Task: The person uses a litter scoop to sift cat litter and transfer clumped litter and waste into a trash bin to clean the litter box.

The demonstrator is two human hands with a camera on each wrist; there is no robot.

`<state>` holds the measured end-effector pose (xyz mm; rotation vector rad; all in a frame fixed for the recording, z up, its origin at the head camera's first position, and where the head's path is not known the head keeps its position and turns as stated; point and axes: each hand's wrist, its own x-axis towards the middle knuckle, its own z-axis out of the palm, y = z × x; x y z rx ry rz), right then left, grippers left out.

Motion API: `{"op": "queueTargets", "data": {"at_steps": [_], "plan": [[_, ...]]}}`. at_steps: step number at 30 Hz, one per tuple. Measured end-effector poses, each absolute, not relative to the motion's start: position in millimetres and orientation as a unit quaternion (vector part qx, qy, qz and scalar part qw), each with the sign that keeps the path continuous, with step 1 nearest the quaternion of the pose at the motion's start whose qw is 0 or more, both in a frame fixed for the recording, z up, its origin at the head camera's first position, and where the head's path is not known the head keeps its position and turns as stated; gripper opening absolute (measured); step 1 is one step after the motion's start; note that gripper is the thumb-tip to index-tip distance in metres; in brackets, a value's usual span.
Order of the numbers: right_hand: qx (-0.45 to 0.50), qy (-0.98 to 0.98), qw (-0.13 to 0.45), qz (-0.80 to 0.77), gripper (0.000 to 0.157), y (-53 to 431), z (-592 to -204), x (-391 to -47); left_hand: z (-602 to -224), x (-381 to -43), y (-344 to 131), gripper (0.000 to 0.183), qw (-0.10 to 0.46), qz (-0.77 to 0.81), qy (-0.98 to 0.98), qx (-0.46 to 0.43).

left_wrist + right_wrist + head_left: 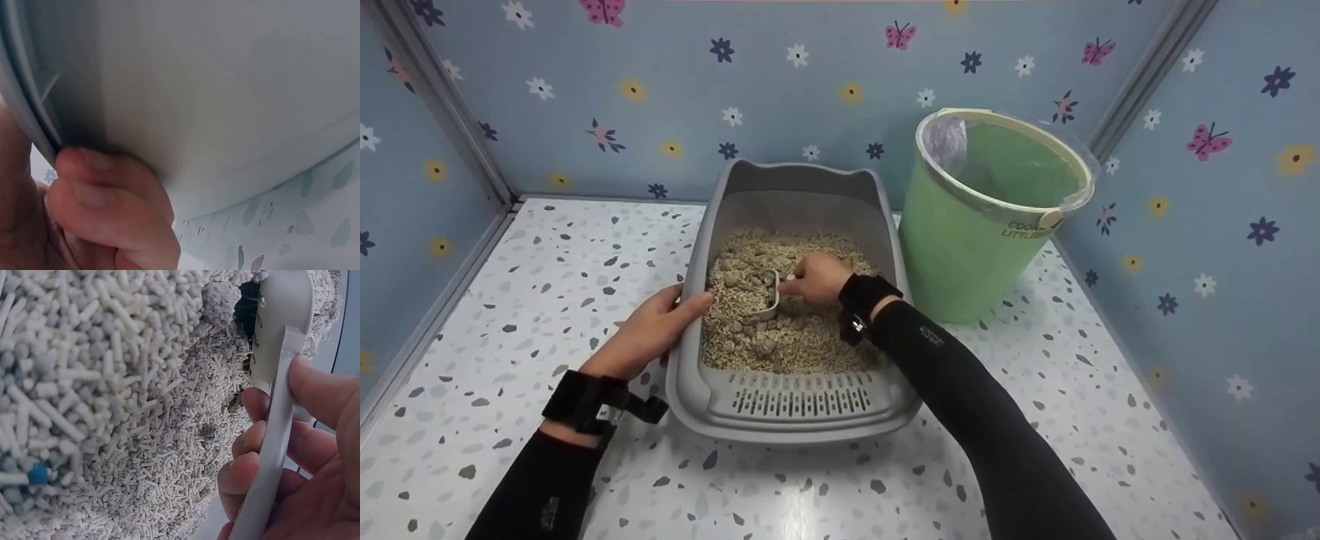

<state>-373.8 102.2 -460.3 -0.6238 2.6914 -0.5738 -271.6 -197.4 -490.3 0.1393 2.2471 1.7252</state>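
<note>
Litter scoop [777, 294], pale grey, lies with its head set into the granular litter [791, 352] of a grey litter tray [795, 430], somewhat left of the tray's middle as seen from behind the person's shoulders. The right hand [820, 277] holds the scoop: its grip is clamped on the handle, with the thumb along one side and the curled fingers on the other. Small perforations show along the wall of the scoop's head in the right wrist view, where a rounded clump [221, 304] sits beside it and the litter is seen to be a mixture of pale rods and greyish grains; one blue-tipped piece [38, 473] appears near the edge of that view. The left hand [649, 330] steadies the tray's left side, its grip clamped on the rim, the thumb over the top and the fingers curled beneath the outer lip. Further clumps lie on the litter in front of the scoop, short of a slotted ledge [801, 395] at the tray's near end. Just beside the tray, to the right and toward the back, stands a green bin [967, 259] with a pale rim and a translucent liner [947, 142] folded over it; part of its lettering is hidden. Both tray and bin rest on a speckled white surface [495, 337], bounded by blue panels [780, 94] patterned with flowers and butterflies. Black sleeves [960, 375] cover the person's forearms, and each wrist bears a strapped black device [868, 296].
</note>
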Motion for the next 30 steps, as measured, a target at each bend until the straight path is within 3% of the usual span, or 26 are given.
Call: {"op": "queueTargets", "data": {"at_steps": [7, 20, 30], "plan": [[-0.224, 0.936, 0.151, -0.225, 0.062, 102.8, -459.3, -374.6, -490.2, -271.4, -195.2, 0.079, 0.146, 0.602, 0.783, 0.051], [-0.216, 0.929, 0.181, -0.241, 0.063, 104.1, -454.8, -376.0, -487.0, -269.9, -197.1, 0.085, 0.159, 0.604, 0.779, 0.044], [-0.21, 0.927, 0.17, -0.262, 0.062, 109.6, -451.4, -376.9, -488.1, -270.1, -197.0, 0.087, 0.155, 0.598, 0.785, 0.046]]}}
